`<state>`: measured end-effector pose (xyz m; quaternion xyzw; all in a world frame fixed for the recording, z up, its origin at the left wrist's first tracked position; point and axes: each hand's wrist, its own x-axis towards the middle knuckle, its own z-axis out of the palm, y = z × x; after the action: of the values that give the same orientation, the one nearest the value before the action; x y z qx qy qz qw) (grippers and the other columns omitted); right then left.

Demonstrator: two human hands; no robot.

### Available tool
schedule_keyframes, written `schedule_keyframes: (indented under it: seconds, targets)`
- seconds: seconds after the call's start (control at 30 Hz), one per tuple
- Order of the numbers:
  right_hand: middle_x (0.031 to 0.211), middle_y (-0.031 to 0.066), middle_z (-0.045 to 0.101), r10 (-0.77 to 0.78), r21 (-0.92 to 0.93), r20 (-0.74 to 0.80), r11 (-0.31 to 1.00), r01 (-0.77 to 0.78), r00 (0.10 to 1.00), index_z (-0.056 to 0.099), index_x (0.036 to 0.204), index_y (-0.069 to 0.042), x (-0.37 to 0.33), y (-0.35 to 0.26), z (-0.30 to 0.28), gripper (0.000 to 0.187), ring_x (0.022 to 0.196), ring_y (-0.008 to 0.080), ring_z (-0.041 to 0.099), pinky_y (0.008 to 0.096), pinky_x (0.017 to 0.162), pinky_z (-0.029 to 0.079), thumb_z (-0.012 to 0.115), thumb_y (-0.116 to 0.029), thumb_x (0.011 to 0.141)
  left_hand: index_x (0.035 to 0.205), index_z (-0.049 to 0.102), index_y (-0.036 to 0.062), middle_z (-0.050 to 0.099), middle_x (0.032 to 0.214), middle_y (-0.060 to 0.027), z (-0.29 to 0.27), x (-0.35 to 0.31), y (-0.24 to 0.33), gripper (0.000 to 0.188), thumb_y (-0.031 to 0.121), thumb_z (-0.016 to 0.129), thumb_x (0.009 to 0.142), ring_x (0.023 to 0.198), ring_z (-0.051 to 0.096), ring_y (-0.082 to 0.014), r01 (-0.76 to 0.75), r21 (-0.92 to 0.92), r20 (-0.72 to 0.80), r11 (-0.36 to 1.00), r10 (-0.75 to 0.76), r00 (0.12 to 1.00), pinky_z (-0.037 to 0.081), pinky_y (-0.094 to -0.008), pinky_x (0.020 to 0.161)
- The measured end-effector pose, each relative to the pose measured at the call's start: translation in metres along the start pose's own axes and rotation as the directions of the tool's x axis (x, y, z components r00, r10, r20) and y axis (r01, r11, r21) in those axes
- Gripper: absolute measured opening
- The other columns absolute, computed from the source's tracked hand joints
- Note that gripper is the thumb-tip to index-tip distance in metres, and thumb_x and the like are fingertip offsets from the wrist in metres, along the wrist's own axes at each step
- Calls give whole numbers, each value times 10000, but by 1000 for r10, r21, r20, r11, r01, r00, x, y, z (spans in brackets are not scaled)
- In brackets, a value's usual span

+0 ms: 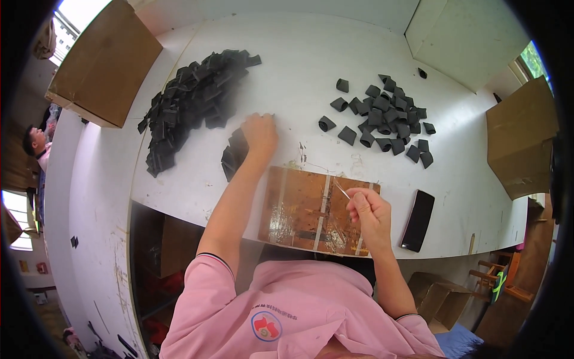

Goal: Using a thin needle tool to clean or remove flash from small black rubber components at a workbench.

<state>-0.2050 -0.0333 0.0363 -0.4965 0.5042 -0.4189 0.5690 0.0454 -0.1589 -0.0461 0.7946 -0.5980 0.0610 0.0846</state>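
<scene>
My left hand [260, 134] reaches forward over the white table, at the edge of a small group of black fabric pieces [233, 157]. Its fingers are bent and closed, and whatever is between them is hidden. In my right hand [372, 216] is a thin, pointed metal tool [342, 191], pinched between thumb and fingers; its exact kind is too small to tell. The tool's tip is over a brown, tape-striped board [293, 206], stained with shiny smears, in front of me. Beyond my left hand lies a big heap of flat black pieces [197, 96].
Looped black pieces [382, 113] lie scattered at the far right. A black phone [418, 220] rests right of the board. Cardboard boxes stand at the left [107, 63] and right [521, 137] of the table [299, 72]. Another person [37, 143] is at the far left.
</scene>
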Motion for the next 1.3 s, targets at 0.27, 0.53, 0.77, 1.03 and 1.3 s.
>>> schedule_keyframes:
  seconds: [0.27,0.53,0.77,1.03,1.3]
  targets:
    - [693,19,553,12,-204,96,979,8,995,591,872,5,-24,13,0,200,594,58,492,183,517,400,479,-160,882,672,593,52,553,786,-94,-30,-61,12,36,41,560,662,804,505,-264,-392,-381,-276,837,301,913,386,-374,686]
    - [692,86,534,-278,-407,188,851,332,942,564,831,6,-40,2,29,192,634,242,546,323,554,436,590,-177,782,782,581,-2,602,764,-35,-108,-145,3,22,18,574,776,656,540,-81,294,-956,294,-25,-29,955,430,-204,672]
    - [727,56,571,-180,-126,92,973,191,979,581,842,3,-38,8,33,272,619,120,532,249,508,417,637,-254,773,801,575,0,593,719,-22,-119,-175,24,50,49,570,795,630,545,-66,594,-766,530,-244,283,799,446,-196,596]
    - [698,21,567,293,587,238,716,-377,926,560,791,-31,-41,10,15,136,567,73,494,213,515,418,553,-158,841,894,557,-20,599,775,-66,-123,-202,50,214,182,543,824,654,555,-109,473,-781,448,-408,162,879,438,-232,606]
    - [736,25,545,333,413,278,806,-425,901,565,825,-25,-46,10,10,155,618,80,497,211,510,410,593,-177,815,862,568,-14,603,736,-42,-120,-208,56,94,39,584,786,616,556,-79,470,-826,441,-310,165,882,444,-186,581]
